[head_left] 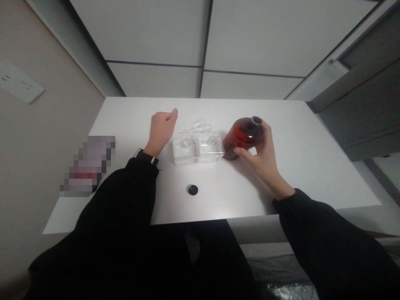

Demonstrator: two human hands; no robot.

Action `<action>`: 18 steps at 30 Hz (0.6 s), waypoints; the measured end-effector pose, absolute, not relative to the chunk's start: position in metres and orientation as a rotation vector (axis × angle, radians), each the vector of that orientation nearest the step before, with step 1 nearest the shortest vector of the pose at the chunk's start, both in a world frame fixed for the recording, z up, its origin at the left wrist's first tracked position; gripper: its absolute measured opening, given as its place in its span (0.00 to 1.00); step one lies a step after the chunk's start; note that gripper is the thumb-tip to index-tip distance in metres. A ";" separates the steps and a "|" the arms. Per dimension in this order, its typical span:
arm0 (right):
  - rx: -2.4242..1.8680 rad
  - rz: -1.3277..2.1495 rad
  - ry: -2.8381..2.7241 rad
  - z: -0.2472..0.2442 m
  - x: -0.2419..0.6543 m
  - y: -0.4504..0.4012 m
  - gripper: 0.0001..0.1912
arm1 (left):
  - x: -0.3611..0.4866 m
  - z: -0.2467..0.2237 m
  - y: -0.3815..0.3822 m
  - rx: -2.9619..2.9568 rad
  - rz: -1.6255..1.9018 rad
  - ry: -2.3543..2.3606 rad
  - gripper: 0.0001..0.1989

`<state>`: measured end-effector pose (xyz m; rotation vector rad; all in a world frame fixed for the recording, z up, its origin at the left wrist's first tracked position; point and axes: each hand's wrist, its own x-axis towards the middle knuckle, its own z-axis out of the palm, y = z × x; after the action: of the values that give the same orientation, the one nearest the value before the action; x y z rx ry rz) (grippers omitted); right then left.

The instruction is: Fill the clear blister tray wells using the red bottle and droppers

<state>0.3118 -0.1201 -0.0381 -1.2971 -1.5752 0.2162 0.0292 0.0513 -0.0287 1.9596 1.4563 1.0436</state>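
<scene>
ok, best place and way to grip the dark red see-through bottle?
Wrap the dark red see-through bottle round its body, probably best from the right: it's broad and round there, the neck looks uncapped, and clear boxy containers sit close on its left. The right hand holds it that way.

Black sleeves [121, 200], black wristband [146, 157]
</scene>
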 end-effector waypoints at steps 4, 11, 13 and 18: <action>-1.270 -0.131 -1.529 -0.015 0.284 -0.164 0.48 | 0.030 -0.033 0.054 1.978 1.063 1.440 0.30; -1.300 0.201 -2.112 -0.009 0.191 -0.208 0.30 | 0.031 -0.032 0.054 1.957 1.062 1.450 0.30; -1.394 0.125 -2.195 -0.015 0.181 -0.203 0.28 | 0.032 -0.030 0.052 1.946 1.045 1.468 0.29; -1.338 0.116 -2.196 -0.011 0.193 -0.198 0.08 | 0.035 -0.024 0.048 1.953 1.024 1.474 0.30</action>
<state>0.1932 -0.1980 -0.0111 -1.3380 -2.1961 0.1165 0.0347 0.0478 -0.0244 1.9530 1.4740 1.0243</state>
